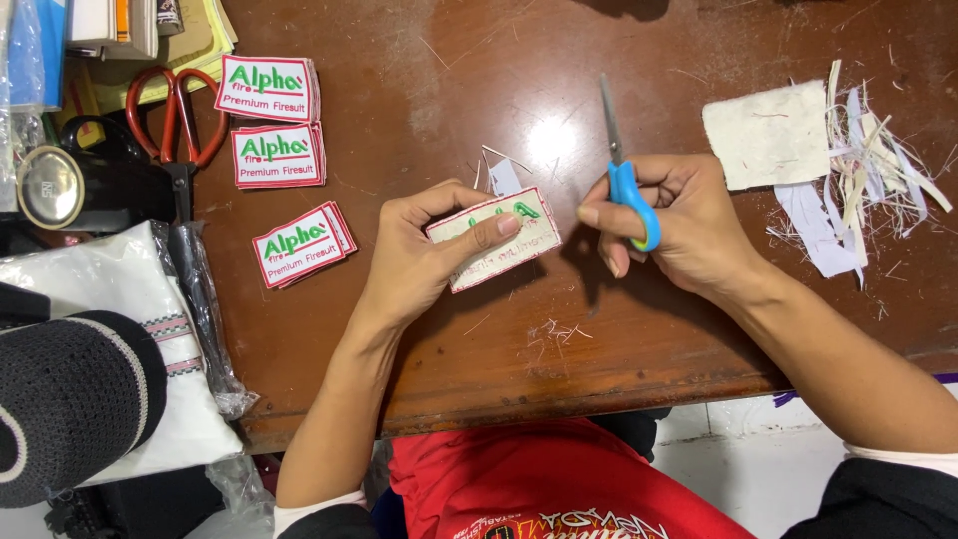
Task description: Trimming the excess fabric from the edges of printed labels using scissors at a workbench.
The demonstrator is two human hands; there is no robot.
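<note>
**Hazards while trimming a patch by hand**

The left hand (424, 255) pinches a white patch (496, 238) with a red border between thumb and fingers, holding it just above the table (419, 110). The right hand (669, 225) is closed around the blue handles of small scissors (623, 165), blades pointing away from the body and appearing shut, just right of the patch and clear of it.

Risks, as judged from this position:

- The left thumb lies across the patch face. A cut started close to it could nick the thumb.
- The red border runs close to the edge. A tilted blade could sever the stitching.
- The patch is held at one end only. It could flex or twist under the blades and give a crooked edge.
- Offcuts (868, 170) lie beyond the right hand, and finished patches (279, 130) beyond the left. Loose threads could drift onto them.
</note>
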